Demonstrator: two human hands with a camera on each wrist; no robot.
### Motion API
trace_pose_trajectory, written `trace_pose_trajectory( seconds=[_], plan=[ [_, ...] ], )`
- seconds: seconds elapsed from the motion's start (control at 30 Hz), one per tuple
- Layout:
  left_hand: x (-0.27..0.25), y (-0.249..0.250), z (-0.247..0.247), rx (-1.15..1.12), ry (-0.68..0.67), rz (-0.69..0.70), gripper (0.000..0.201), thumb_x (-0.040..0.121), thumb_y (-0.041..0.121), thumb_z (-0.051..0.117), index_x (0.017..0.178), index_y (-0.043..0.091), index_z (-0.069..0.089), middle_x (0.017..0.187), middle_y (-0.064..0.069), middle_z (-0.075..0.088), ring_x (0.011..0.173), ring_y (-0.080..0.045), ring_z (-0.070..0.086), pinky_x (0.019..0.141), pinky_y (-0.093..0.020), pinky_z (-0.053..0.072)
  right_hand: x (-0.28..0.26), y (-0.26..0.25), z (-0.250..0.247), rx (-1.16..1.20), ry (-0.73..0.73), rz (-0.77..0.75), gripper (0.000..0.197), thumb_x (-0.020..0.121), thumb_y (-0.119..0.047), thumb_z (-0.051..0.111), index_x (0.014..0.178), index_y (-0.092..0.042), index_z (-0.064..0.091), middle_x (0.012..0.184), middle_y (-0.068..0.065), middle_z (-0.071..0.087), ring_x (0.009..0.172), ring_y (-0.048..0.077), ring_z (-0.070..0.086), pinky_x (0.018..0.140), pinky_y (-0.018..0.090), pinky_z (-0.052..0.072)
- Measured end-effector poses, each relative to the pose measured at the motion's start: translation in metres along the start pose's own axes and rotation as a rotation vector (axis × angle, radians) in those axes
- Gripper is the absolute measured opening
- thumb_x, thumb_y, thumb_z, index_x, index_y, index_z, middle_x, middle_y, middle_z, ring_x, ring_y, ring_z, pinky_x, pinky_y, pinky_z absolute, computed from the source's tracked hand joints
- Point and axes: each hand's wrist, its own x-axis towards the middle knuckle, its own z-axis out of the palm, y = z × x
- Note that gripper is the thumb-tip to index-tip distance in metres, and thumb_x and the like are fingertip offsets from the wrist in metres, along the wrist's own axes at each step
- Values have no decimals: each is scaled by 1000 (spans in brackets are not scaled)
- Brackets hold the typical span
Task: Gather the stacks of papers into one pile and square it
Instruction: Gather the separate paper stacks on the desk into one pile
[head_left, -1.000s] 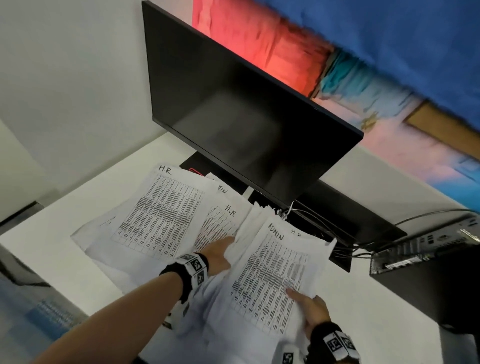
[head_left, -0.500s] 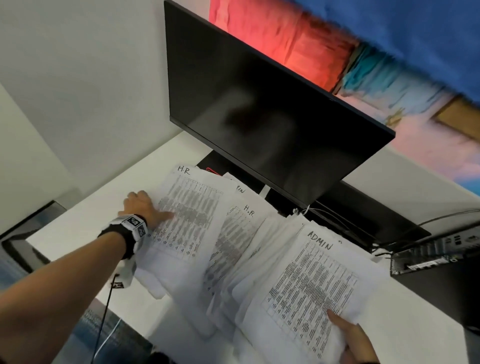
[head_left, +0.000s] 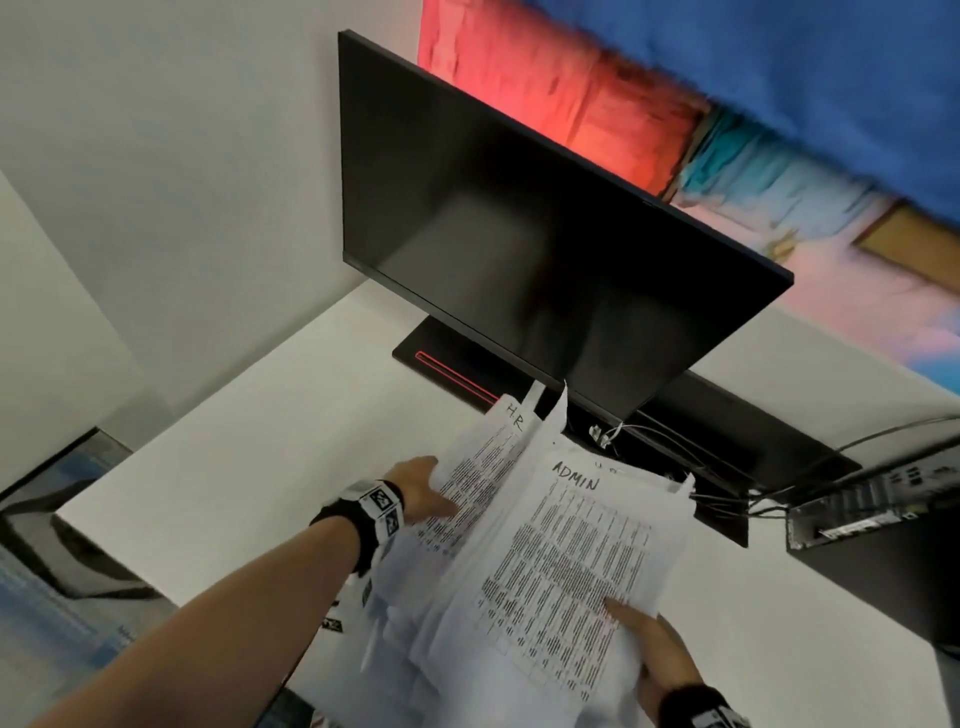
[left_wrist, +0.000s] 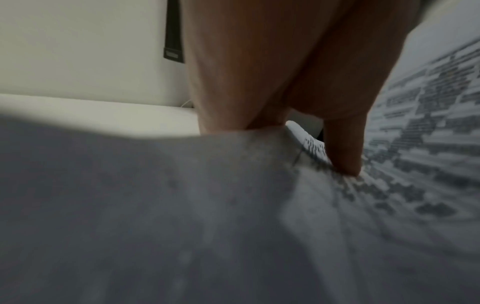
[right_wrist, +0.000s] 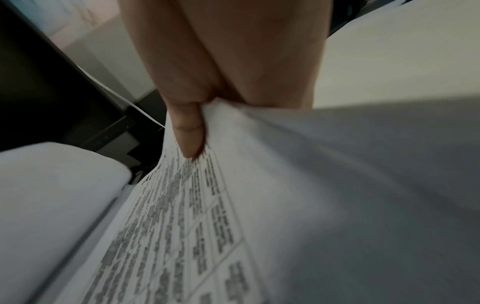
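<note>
The printed papers (head_left: 571, 561) form one loose, uneven pile on the white desk (head_left: 234, 467), with a sheet headed ADMIN on top and an H.R sheet (head_left: 498, 457) tilted up along its left side. My left hand (head_left: 421, 488) grips the pile's left edge. In the left wrist view its thumb (left_wrist: 345, 148) lies on the printed paper (left_wrist: 415, 144) and its fingers go under a sheet. My right hand (head_left: 654, 644) pinches the near right corner. In the right wrist view its thumb (right_wrist: 189, 133) presses on the top sheet (right_wrist: 182, 226). Sheet edges stick out at the near left.
A dark monitor (head_left: 519, 234) stands just behind the pile on a black base (head_left: 441, 364). Cables (head_left: 675, 441) run from it to a black computer box (head_left: 883, 545) at the right. The desk's left edge drops off near my left forearm.
My left hand swept the H.R sheets from the far left rightward against the ADMIN stack. The spread-out papers have closed into one loose pile. My right hand kept its hold.
</note>
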Motion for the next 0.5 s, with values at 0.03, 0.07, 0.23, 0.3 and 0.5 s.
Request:
trace_pose_trajectory(
  seconds=[0.03,0.07,0.23,0.3,0.5],
  plan=[
    [1,4,2,11,-11,-7,72,86,42,73,147,13,46,151,-15,46,139,-27,45,111,-35,37,0,-1,0,15,-13,16,37,91,2,65,128,5,63,86,10,81,97,31,70,84,45,54],
    [-1,9,0,14,-15,5,58,85,38,76,134,14,57,137,-13,56,128,-27,55,103,-34,43,0,-3,2,18,-3,24,33,93,2,62,125,4,64,87,11,81,96,31,70,80,43,54],
    [1,6,-5,-219,-145,-55,98,86,30,76,161,12,15,168,-6,16,155,-26,20,121,-36,25,0,6,5,-45,59,61,48,80,-7,81,124,4,67,111,25,77,103,42,73,99,62,51],
    [3,-1,-9,-287,-197,-92,109,77,35,83,161,13,17,168,-7,19,153,-28,24,122,-39,27,0,12,4,-74,64,51,54,75,-6,84,124,6,67,107,25,77,101,39,74,101,59,51],
    [-12,-12,-18,-388,-179,-73,95,88,26,75,161,12,16,166,-5,23,153,-25,24,123,-35,22,-2,0,7,38,6,90,41,90,-10,70,129,2,64,116,29,74,106,45,72,103,62,48]
  ],
)
